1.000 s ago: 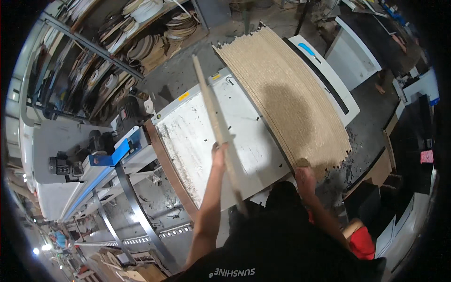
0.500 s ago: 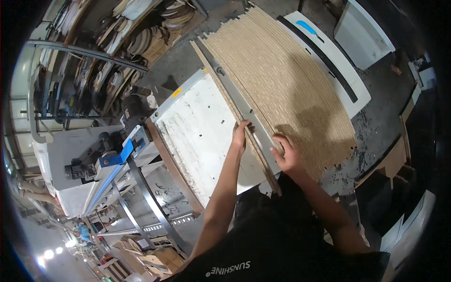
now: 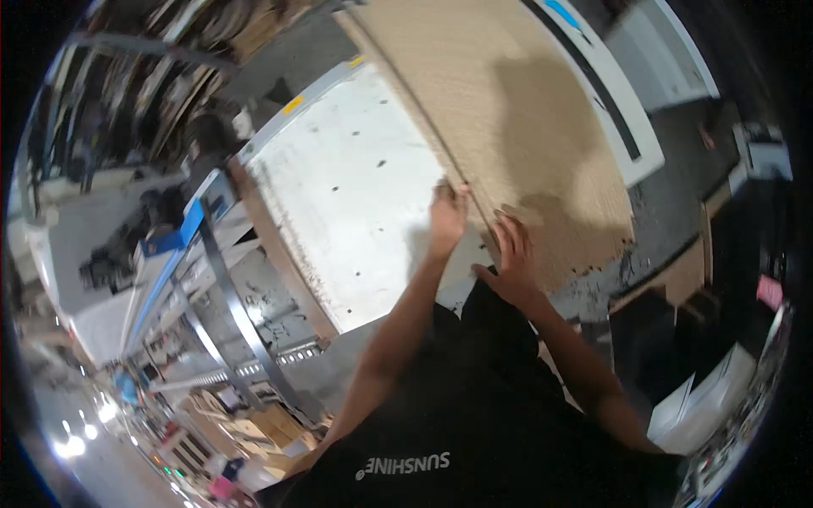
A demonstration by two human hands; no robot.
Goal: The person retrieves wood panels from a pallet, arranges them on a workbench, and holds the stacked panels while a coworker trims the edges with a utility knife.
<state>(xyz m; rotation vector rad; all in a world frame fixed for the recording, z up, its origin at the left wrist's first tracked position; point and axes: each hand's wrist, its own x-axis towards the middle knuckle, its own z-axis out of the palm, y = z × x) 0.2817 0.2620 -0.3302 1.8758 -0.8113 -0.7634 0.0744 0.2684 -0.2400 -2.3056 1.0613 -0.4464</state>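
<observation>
A wide row of narrow tan wooden strips (image 3: 461, 76) lies side by side, ribbed like one sheet. Along its left edge is a single long strip (image 3: 406, 100), with a thin dark gap between it and the row. My left hand (image 3: 448, 218) has its fingers closed on this strip near its close end; the fingertips are blurred. To the right, my right hand (image 3: 513, 261) is open, fingers stretched out flat against the row's near left corner, thumb apart. Beneath the left forearm is a white, scuffed board (image 3: 339, 229) with small dark marks.
Right of the row stands a white panel with a black band (image 3: 593, 80) and a blue-handled tool (image 3: 562, 13). A machine with a blue bracket (image 3: 193, 222) and metal rails stands left. Shelves of stacked pieces (image 3: 161, 93) fill the far left. A white bin (image 3: 665, 59) is at the far right.
The long strip has moved right, from across the grey gap to close beside the row. My left hand moved with it, and the whole view has shifted.
</observation>
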